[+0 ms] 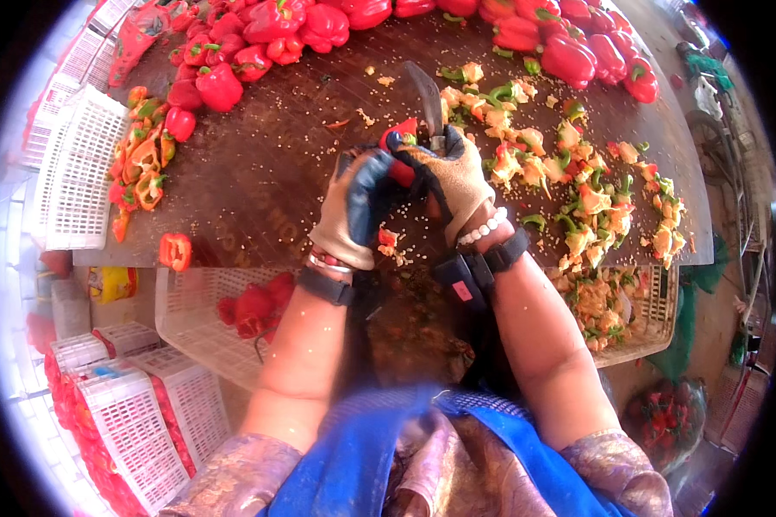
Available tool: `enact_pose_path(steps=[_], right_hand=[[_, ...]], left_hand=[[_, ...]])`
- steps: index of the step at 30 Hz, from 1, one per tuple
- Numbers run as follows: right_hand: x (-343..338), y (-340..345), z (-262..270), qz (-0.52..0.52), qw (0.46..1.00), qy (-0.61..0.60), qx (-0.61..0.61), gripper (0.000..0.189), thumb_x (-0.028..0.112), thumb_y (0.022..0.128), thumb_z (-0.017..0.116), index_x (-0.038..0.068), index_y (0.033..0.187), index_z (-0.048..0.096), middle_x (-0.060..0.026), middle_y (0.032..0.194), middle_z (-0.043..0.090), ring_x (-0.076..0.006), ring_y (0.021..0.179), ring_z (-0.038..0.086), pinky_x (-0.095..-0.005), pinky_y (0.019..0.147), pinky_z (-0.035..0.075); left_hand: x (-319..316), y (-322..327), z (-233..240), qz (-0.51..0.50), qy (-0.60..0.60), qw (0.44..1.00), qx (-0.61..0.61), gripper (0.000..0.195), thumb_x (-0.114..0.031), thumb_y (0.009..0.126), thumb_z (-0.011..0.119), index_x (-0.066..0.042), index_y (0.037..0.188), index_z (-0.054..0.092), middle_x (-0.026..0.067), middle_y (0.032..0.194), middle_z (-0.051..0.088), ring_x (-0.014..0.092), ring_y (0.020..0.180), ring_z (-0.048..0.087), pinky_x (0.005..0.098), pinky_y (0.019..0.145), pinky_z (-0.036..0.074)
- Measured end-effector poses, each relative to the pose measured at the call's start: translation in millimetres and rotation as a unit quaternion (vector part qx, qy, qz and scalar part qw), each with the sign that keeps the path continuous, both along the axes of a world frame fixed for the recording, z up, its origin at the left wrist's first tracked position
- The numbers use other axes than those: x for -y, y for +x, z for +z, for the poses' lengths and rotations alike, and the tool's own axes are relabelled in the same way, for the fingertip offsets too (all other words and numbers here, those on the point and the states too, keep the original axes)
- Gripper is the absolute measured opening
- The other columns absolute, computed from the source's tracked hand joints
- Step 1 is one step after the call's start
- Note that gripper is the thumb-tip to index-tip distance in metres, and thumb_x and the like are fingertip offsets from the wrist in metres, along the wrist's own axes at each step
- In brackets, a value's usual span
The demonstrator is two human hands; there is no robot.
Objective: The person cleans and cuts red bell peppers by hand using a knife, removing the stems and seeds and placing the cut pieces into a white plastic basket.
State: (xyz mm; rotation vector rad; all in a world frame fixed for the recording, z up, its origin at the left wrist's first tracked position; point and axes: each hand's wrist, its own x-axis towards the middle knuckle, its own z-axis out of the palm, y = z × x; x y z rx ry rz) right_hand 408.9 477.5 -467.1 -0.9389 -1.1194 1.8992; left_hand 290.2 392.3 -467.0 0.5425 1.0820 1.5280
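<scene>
Both hands wear knit gloves with dark coated palms, close together over the brown table (252,174). A red bell pepper (401,173) is between them, mostly hidden by the fingers. My left hand (361,194) is closed around its left side. My right hand (449,171) grips a knife (425,97) by the handle, its curved blade pointing up and away from me, and its fingers also touch the pepper near a green part. A small red and cream pepper scrap (388,239) lies between the wrists among scattered seeds.
Whole red peppers (220,87) are heaped along the far edge. Cut cores with green stems (582,200) spread to the right. Pepper pieces (143,165) lie left beside a white plastic crate (81,168). Below the near edge, a crate (194,323) holds red peppers, another (663,310) cores.
</scene>
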Motion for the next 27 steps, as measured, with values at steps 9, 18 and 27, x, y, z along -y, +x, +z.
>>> enact_pose_path(steps=[9, 18, 27], right_hand=[[3, -2, -21, 0.031, 0.998, 0.040, -0.036, 0.017, 0.014, 0.087, 0.069, 0.002, 0.099, 0.064, 0.0005, 0.078, 0.064, -0.0072, 0.064, 0.056, -0.0230, 0.054, 0.046], [7, -5, 2, 0.131, 0.990, 0.003, -0.058, 0.017, 0.018, 0.088, 0.068, 0.004, 0.097, 0.065, 0.0002, 0.077, 0.065, -0.0085, 0.067, 0.059, -0.0242, 0.056, 0.046], [2, -3, -11, -0.154, 0.984, 0.072, 0.055, 0.016, 0.010, 0.084, 0.074, 0.004, 0.095, 0.065, 0.0036, 0.079, 0.062, -0.0043, 0.068, 0.051, -0.0208, 0.058, 0.042]], left_hand=[[-29, -1, -16, 0.079, 0.058, 0.978, -0.182, 0.038, -0.036, 0.093, 0.060, -0.005, 0.116, 0.061, 0.0050, 0.105, 0.065, 0.016, 0.094, 0.061, 0.0300, 0.083, 0.049], [-28, -35, -46, 0.112, 0.208, 0.827, -0.510, 0.048, -0.019, 0.085, 0.067, -0.003, 0.128, 0.050, 0.0165, 0.119, 0.061, 0.033, 0.105, 0.061, 0.0409, 0.091, 0.049], [-35, -35, -28, 0.159, 0.046, 0.986, 0.037, 0.055, -0.038, 0.095, 0.055, 0.002, 0.131, 0.048, 0.0140, 0.121, 0.060, 0.028, 0.113, 0.056, 0.0378, 0.099, 0.045]])
